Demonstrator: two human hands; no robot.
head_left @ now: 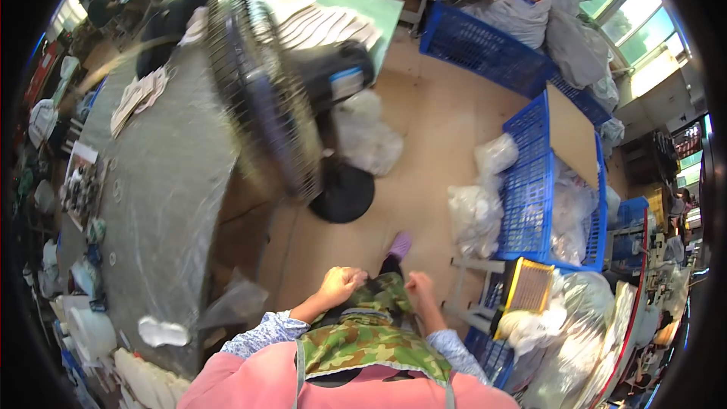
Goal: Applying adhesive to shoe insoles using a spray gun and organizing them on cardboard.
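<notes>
My left hand (341, 285) is held low in front of my body, its fingers curled in, with nothing seen sticking out of it. It is beside the upper left edge of the camouflage apron (371, 337) that I wear. My right hand (419, 288) hangs at the apron's right side, also with curled fingers and slightly blurred; no object shows in it. Between the two hands a foot in a purple shoe (400, 245) steps out onto the tan floor (424, 121).
A grey table (163, 182) runs along the left, a white pad (163, 331) on its near end. A standing fan (261, 98) with a round black base (343, 195) rises beside it. Blue crates (525, 174) and plastic bags (475, 220) line the right.
</notes>
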